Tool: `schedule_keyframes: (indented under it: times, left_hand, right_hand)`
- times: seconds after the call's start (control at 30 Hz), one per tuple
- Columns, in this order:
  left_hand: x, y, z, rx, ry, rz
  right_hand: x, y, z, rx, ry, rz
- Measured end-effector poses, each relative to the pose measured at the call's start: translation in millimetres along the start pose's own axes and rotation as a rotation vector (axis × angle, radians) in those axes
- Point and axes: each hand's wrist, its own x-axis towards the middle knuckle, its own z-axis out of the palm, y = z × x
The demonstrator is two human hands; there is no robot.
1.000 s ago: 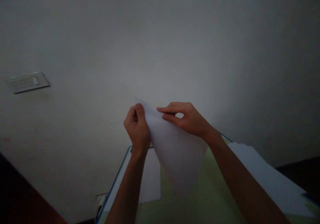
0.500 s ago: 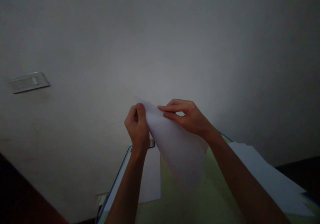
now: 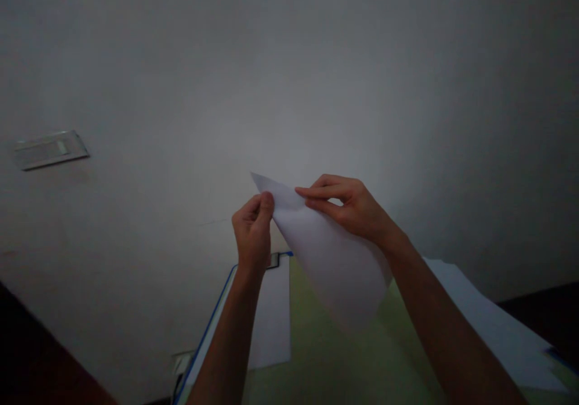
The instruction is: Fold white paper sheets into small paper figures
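A white sheet of paper (image 3: 335, 260) is held up in the air over the table, its lower part curving down to a rounded end. My left hand (image 3: 253, 227) pinches its upper left edge between thumb and curled fingers, and a pointed corner sticks out above the thumb. My right hand (image 3: 350, 203) grips the top edge further right, thumb and fingers pressed together on the paper with a small gap behind the fingertips. The paper's far side is hidden.
The pale green table (image 3: 316, 369) has a blue rim. White paper (image 3: 271, 320) lies on its left, beside a small dark-edged object (image 3: 274, 260). More white sheets (image 3: 479, 314) lie spread at the right. A grey wall (image 3: 289, 79) stands behind, with a switch plate (image 3: 52, 150) at left.
Both hands have shifted slightly to the right with the sheet of paper. More of the pointed corner now shows above the left thumb, and the paper's lower end has swung right and up a little.
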Motion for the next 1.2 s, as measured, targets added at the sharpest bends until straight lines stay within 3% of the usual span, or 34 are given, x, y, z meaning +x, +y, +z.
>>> schedule_keyframes:
  times: [0.27, 0.5, 0.63, 0.83, 1.07, 1.2]
  left_hand:
    - [-0.9, 0.1, 0.9, 0.073, -0.082, -0.13]
    - [1.2, -5.8, -8.5, 0.104, -0.139, -0.093]
    - [-1.1, -5.9, -3.3, 0.052, -0.137, -0.126]
    - [-5.6, -1.8, 0.6, 0.05, -0.234, -0.243]
    - [-5.1, -1.2, -1.2, 0.126, -0.127, -0.185]
    - [-4.5, -3.2, -3.2, 0.156, -0.013, -0.163]
  right_hand:
    - [-2.2, 0.8, -3.7, -0.009, 0.072, 0.043]
    - [-2.8, 4.0, -4.9, -0.022, 0.056, 0.022]
    - [-0.9, 0.7, -4.7, -0.036, 0.087, 0.022]
    - [0.1, -0.3, -6.5, -0.08, 0.111, 0.012]
    - [0.9, 0.7, -6.4, -0.066, 0.105, 0.056]
    - [-1.4, 2.5, -7.0, -0.014, 0.009, 0.126]
